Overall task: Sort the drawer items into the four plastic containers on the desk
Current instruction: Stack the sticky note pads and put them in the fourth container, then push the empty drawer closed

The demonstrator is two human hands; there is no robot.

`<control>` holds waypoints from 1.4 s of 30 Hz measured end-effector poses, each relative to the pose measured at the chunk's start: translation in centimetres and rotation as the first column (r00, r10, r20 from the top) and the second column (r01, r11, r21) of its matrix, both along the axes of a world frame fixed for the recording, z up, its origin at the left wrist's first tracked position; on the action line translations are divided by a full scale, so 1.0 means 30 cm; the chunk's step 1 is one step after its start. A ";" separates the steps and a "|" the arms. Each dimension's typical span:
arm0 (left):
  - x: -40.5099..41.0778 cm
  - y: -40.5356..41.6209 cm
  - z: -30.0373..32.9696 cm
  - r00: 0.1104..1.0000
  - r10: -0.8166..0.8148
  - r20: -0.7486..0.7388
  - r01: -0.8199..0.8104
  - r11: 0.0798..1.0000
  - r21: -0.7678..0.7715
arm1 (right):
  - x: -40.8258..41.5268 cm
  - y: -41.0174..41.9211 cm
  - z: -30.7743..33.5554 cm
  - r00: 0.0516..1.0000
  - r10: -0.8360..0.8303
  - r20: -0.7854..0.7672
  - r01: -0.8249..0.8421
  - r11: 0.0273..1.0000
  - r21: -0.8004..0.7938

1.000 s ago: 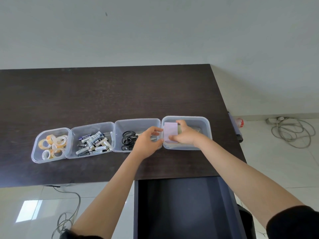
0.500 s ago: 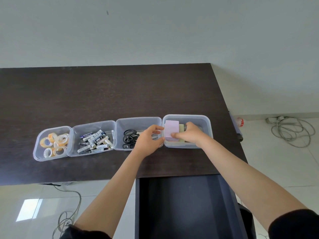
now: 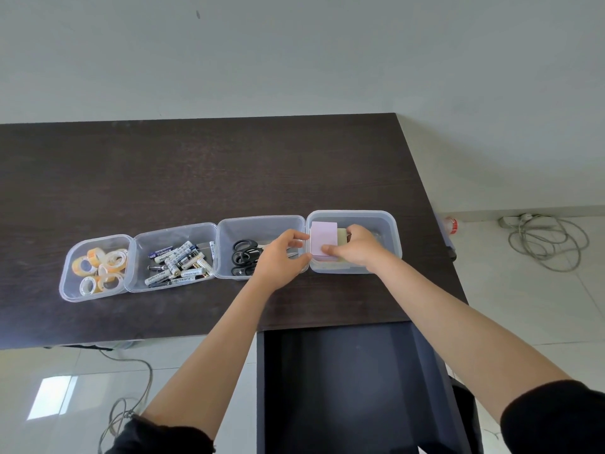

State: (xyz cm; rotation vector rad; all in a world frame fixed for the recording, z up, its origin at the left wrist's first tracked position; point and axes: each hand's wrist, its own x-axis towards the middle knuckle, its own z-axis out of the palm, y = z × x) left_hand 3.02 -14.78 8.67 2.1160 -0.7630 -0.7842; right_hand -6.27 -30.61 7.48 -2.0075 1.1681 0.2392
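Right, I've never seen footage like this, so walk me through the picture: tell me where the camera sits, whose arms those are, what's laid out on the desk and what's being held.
There is no machine here. The camera is worn on a person's head and looks forward and down, so the two bare arms reaching in from below are the wearer's own.

On the dark desk stand four clear plastic containers in a row. From the left: tape rolls, batteries, black scissors, and the rightmost container with paper pads.

The right hand grips a pink notepad standing on edge inside that last container. The left hand rests at the rim beside it, fingertips close to the pad; whether they touch it is hard to tell.

Below the desk edge, the open drawer looks dark and shows no items.
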 end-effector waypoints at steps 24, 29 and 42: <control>-0.081 0.038 0.056 0.975 -0.038 0.220 0.029 0.999 0.043 | -0.059 0.078 0.125 0.995 0.016 0.097 0.000 0.986 -0.169; -0.222 0.152 0.059 0.947 0.081 0.312 -0.047 0.992 -0.116 | -0.191 0.157 0.157 0.969 0.016 0.248 0.054 0.961 -0.272; -0.785 0.683 -0.167 0.979 0.145 0.141 -0.167 0.972 0.165 | -0.880 0.720 -0.134 0.924 -0.039 0.380 0.128 0.969 -0.212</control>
